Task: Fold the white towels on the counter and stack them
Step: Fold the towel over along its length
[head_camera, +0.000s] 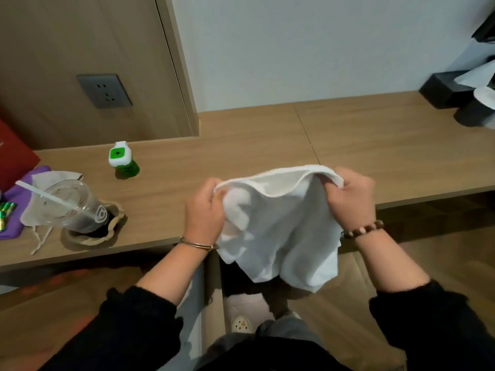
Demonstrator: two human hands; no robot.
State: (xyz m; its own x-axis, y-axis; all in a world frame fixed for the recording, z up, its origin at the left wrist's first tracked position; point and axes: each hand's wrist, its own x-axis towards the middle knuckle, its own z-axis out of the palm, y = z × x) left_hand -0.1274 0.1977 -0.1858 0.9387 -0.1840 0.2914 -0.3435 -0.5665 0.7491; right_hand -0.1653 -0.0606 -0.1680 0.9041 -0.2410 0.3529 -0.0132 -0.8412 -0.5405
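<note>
A white towel [281,226] hangs in the air over the front edge of the wooden counter [241,156]. My left hand [205,210] grips its top left corner. My right hand [351,199] pinches the top right corner, where the hem is doubled over. The cloth sags between the hands and drapes down below the counter edge, its lower part loose and creased. No other white towel shows on the counter.
A green bottle with a white cap [122,160] stands left of centre. A clear plastic cup with a straw [72,207] sits on a paper holder by a face mask [40,199] and purple item. Black tissue boxes [452,89] are at far right.
</note>
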